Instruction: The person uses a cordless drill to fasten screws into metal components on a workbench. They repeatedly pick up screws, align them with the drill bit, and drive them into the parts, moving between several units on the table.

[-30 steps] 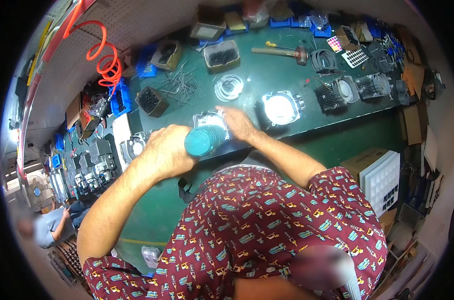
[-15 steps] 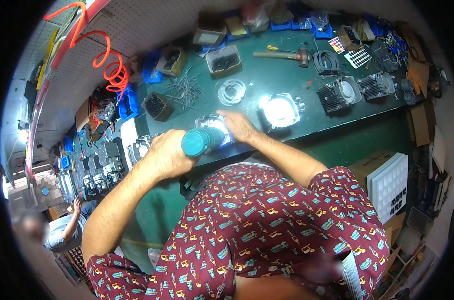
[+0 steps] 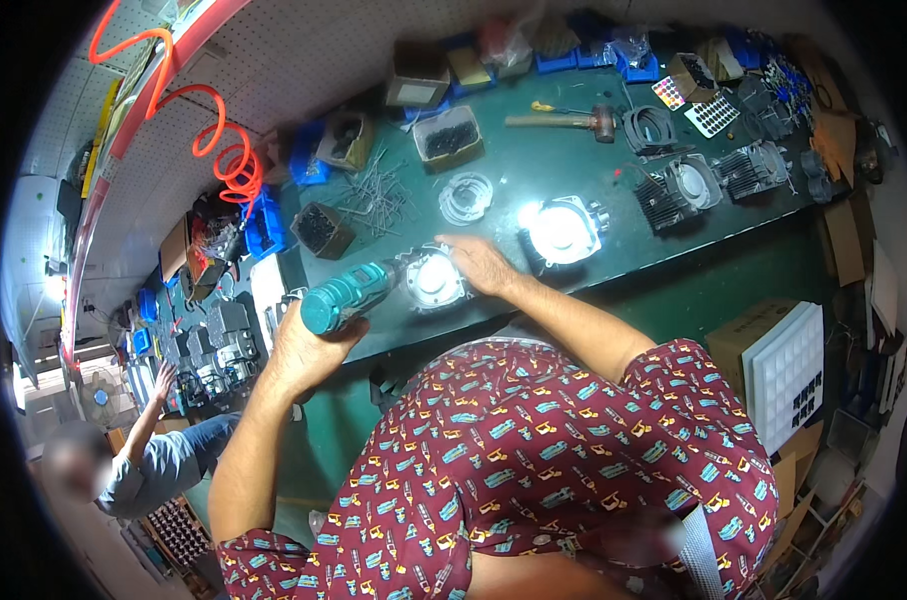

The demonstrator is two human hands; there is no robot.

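Note:
My left hand [image 3: 311,350] is closed around the handle of a teal cordless power driver [image 3: 346,297]. The tool's front end points right, toward the left edge of a round, light metal housing [image 3: 436,283] on the green bench. My right hand [image 3: 482,264] grips the right side of that housing, its fingers curled along the far edge. Just right of this hand stands a second metal housing [image 3: 564,232], brightly lit and touched by neither hand.
Past the hands lie a wire coil [image 3: 465,198], loose thin rods [image 3: 382,198], a box of black parts [image 3: 449,138] and a mallet [image 3: 574,121]. Finned housings [image 3: 679,193] stand at the right. An orange coiled hose [image 3: 236,170] hangs at left; a co-worker [image 3: 154,455] sits beyond.
My left hand has drawn the power driver left, off the middle of the housing, whose face now shows. My right hand stays at the housing. The co-worker's arm has shifted.

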